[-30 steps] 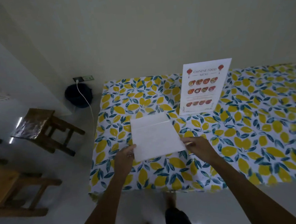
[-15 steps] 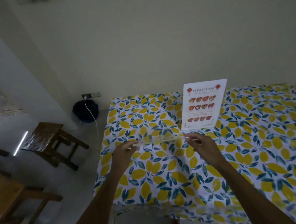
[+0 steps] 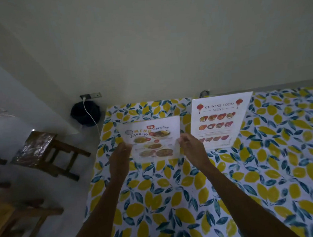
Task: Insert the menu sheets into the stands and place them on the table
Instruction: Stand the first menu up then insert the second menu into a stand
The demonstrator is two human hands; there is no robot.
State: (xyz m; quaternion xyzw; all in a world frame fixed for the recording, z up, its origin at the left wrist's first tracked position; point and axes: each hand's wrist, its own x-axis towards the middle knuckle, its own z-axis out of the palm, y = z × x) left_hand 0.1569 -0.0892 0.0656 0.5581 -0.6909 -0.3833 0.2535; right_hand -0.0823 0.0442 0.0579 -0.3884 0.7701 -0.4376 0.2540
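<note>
A clear stand holding a colourful food menu sheet is held upright near the table's far left, printed side facing me. My left hand grips its left edge and my right hand grips its right edge. Its lower edge sits at or just above the lemon-patterned tablecloth; I cannot tell whether it touches. To its right, a second stand with a Chinese food menu stands upright on the table by the wall.
The table's left edge runs just left of my left hand. On the floor to the left are a wooden stool, another wooden piece of furniture, and a dark round object with a white cable to a wall socket.
The stand was turned from showing its blank back, through edge-on, to upright with the printed side facing me, and moved farther from me toward the wall. The view shifted forward.
</note>
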